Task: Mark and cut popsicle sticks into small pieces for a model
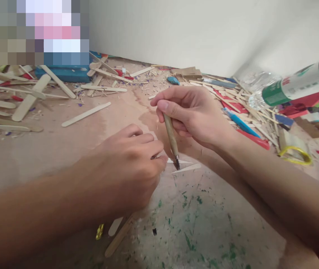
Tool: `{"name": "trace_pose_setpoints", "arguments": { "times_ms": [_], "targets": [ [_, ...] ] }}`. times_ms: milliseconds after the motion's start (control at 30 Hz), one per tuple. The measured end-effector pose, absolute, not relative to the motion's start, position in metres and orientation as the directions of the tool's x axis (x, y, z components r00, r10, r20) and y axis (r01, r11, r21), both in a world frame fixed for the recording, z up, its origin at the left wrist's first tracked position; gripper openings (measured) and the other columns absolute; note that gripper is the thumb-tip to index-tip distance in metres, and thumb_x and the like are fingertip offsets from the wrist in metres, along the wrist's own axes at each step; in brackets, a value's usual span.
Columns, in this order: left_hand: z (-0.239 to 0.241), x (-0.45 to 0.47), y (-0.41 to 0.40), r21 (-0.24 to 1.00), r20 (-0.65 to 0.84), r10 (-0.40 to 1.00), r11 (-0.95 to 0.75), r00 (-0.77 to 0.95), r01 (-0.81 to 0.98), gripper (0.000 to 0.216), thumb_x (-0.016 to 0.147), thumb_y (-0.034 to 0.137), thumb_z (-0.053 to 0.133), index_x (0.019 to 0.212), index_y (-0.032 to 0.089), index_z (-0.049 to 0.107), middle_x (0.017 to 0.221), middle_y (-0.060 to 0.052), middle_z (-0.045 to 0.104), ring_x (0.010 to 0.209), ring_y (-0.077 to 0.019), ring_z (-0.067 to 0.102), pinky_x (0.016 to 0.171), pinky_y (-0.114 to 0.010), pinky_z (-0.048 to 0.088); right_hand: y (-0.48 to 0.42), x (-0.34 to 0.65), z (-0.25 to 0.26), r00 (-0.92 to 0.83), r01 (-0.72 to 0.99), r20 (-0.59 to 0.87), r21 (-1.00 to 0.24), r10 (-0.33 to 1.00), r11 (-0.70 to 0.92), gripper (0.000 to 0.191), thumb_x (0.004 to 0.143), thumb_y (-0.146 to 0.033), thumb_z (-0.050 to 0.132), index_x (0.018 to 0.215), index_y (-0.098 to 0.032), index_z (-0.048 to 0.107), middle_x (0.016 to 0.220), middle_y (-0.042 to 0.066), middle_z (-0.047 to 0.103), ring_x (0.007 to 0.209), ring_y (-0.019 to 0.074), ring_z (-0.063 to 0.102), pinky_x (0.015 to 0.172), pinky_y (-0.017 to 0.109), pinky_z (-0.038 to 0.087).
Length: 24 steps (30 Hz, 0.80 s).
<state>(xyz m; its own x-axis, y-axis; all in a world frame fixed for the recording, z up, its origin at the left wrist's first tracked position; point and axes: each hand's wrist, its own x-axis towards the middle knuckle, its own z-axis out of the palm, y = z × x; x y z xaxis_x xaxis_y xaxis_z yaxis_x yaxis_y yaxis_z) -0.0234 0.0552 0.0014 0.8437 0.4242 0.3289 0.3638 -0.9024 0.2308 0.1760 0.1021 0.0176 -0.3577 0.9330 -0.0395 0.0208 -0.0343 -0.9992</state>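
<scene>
In my right hand is a wood-handled carving knife, gripped near the top of its handle between thumb and fingers. Its dark metal tip points down at a pale pointed craft stick piece on the table. My left hand is closed, knuckles up, just left of the blade. From its fingertips a thin craft stick sliver sticks out to the right; the rest is hidden. Below my left wrist lie two craft sticks, partly covered by the arm.
Piles of craft sticks and shavings lie at left. A blue box stands behind them. At right are more sticks, a blue pen, yellow-handled scissors and a tilted plastic bottle. A white wall closes off the back.
</scene>
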Motion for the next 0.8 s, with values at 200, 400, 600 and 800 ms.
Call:
{"name": "trace_pose_setpoints", "arguments": {
  "times_ms": [200,400,600,800],
  "targets": [
    [0.001,-0.023,0.054,0.236,0.333,0.422,-0.903,0.843,0.359,0.029,0.092,0.011,0.045,0.071,0.02,0.063,0.072,-0.003,0.059,0.071,-0.0215,0.051,0.081,-0.04,0.039,0.101,0.176,0.014,-0.359,0.021,-0.056,-0.998,0.932,-0.052,0.029,0.086,-0.043,0.084,0.094,-0.019,0.071,0.068,-0.004,0.061,0.043,0.0051,0.034,0.036,0.025,0.018],
    [0.003,-0.023,0.054,0.224,0.319,0.42,-0.905,0.85,0.363,0.026,0.091,0.011,0.049,0.073,0.019,0.067,0.073,-0.003,0.06,0.072,-0.021,0.051,0.079,-0.039,0.038,0.099,0.177,0.014,-0.341,0.061,-0.053,-0.998,0.939,-0.034,0.027,0.083,-0.041,0.086,0.089,-0.018,0.072,0.067,-0.003,0.061,0.047,0.0065,0.041,0.039,0.024,0.025],
    [0.004,-0.023,0.054,0.232,0.325,0.42,-0.904,0.847,0.36,0.026,0.09,0.01,0.047,0.074,0.019,0.066,0.075,-0.004,0.061,0.074,-0.0219,0.053,0.08,-0.04,0.039,0.097,0.183,0.024,-0.381,0.2,-0.034,-0.979,0.924,0.046,0.02,0.091,-0.035,0.077,0.087,-0.015,0.075,0.069,-0.001,0.063,0.056,0.0082,0.048,0.047,0.024,0.034],
    [0.002,-0.022,0.053,0.209,0.333,0.419,-0.906,0.845,0.367,0.026,0.091,0.012,0.047,0.076,0.02,0.066,0.075,-0.004,0.06,0.073,-0.0235,0.053,0.077,-0.041,0.041,0.098,0.194,0.042,-0.471,0.377,0.001,-0.904,0.882,0.203,0.019,0.096,-0.025,0.068,0.084,-0.013,0.076,0.068,-0.001,0.064,0.064,0.009,0.053,0.059,0.024,0.04]
  ]
}}
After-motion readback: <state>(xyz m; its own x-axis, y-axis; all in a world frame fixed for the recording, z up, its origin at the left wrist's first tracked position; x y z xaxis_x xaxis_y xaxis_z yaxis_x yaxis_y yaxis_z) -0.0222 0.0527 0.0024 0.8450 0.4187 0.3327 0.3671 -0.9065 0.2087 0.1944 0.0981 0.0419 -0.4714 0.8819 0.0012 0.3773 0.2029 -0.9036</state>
